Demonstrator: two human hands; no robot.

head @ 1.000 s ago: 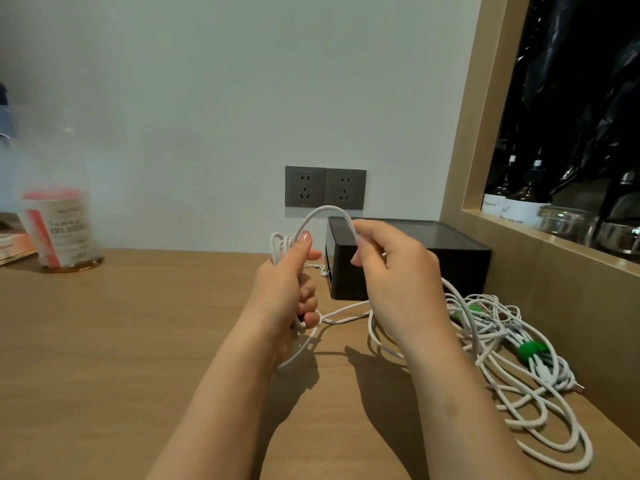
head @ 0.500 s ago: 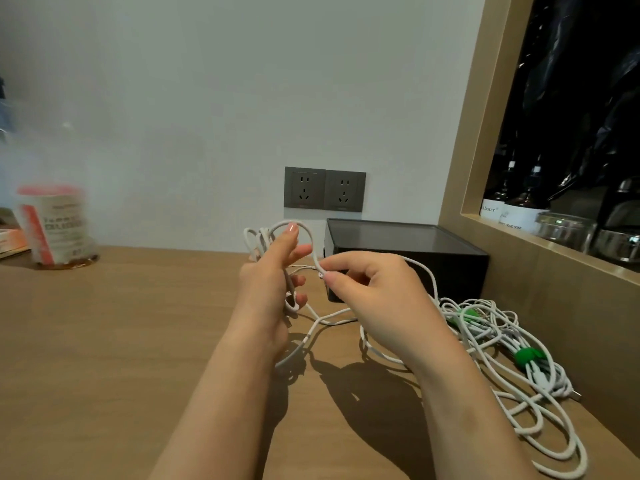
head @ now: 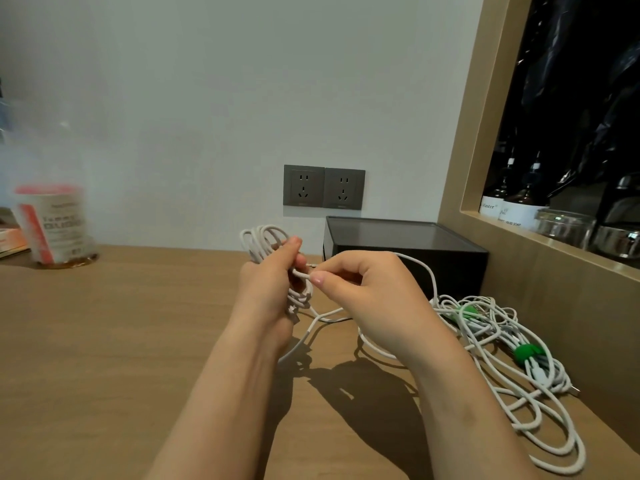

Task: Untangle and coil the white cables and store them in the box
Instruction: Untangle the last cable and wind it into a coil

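Observation:
My left hand [head: 268,289] grips a small coil of white cable [head: 260,241], whose loops stick out above and below the fist. My right hand [head: 367,289] pinches the same cable close to the left hand's fingers, and the strand runs over the right hand down to the table. A tangled heap of white cables [head: 502,344] with green ties lies on the wooden table at the right. The black box [head: 398,244] stands behind the hands against the wall; whether it is open I cannot tell.
Two grey wall sockets [head: 323,187] sit above the box. A blurred jar with a red label [head: 52,226] stands at the far left. A wooden shelf frame [head: 485,216] with bottles and glass jars borders the table on the right.
My right hand has dropped from above the coil to the left hand's fingers, laying another turn of cable. The left hand and coil have moved slightly left and down.

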